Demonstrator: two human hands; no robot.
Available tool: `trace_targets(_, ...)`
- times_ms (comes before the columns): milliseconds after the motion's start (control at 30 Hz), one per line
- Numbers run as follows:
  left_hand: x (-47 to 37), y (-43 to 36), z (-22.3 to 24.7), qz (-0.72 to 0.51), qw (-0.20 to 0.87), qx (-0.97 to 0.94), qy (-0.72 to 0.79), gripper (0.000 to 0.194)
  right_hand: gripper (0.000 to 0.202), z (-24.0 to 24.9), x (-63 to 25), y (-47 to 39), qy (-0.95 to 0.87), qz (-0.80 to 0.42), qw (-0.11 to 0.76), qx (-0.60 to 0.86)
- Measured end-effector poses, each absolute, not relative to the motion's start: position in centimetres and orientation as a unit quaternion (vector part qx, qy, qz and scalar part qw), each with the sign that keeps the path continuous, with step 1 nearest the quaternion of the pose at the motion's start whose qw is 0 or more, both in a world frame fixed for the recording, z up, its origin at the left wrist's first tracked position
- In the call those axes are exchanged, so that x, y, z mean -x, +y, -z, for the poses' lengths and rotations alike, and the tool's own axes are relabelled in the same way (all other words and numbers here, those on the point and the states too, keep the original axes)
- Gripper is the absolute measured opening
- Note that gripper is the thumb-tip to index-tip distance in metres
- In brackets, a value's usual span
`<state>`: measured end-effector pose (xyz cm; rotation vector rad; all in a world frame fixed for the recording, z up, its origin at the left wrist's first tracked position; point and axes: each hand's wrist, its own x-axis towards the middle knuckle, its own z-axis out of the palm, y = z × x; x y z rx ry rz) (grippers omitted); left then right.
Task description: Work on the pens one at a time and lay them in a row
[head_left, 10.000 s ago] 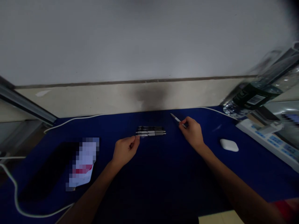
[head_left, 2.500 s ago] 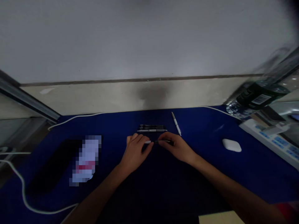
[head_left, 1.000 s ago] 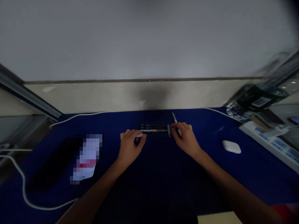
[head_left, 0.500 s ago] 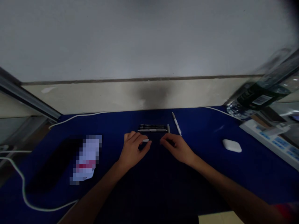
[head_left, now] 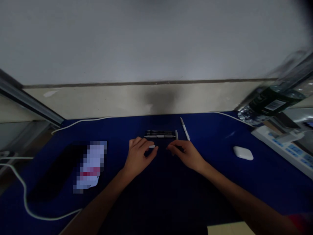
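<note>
Over the blue table cover (head_left: 207, 130), my left hand (head_left: 139, 155) curls around a small white object (head_left: 152, 146), mostly covered by the fingers. Its exact kind cannot be made out. My right hand (head_left: 187, 153) faces it across a narrow gap, thumb and fingertips drawn together; whatever they hold, if anything, is hidden. Just beyond the hands lie several dark pens in a row, with a grey and black pen (head_left: 160, 136) nearest. A short whitish stick (head_left: 176, 134) stands crosswise at their right end. Farther right, a white pen (head_left: 185, 129) rests at a slant.
At left are a pixelated packet (head_left: 91, 166), a dark flat object (head_left: 56, 173) and a white cable (head_left: 24, 192). On the right sit a white earphone case (head_left: 243, 153), a power strip (head_left: 286, 148) and a plastic bottle (head_left: 271, 101). A pale wall (head_left: 156, 98) borders the back.
My right hand's fingertips have shifted very slightly left. My left hand and the pens look the same.
</note>
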<state>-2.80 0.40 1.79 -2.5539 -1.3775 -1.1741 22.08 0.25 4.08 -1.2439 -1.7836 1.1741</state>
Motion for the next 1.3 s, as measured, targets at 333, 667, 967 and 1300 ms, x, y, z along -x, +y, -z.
trace_targets(333,3.1,0.7,-2.0,0.377,-0.011,0.808,-0.452,0.019,0.024,-4.6,-23.2,1.1,-0.650,-0.437,0.377,0.495)
trace_targets(667,3.4,0.8,-2.3,0.347,-0.030,0.817,-0.459,0.018,0.036,-5.0,-23.5,1.1,-0.655,-0.446,0.338,0.508)
trace_targets(967,3.6,1.0,-2.0,0.353,-0.025,0.816,-0.457,0.017,0.024,-4.1,-23.5,1.3,-0.654,-0.443,0.366,0.492)
trace_targets(1300,3.7,1.2,-1.8,0.350,-0.024,0.815,-0.461,0.015,0.032,-4.6,-23.7,1.4,-0.670,-0.436,0.346,0.491)
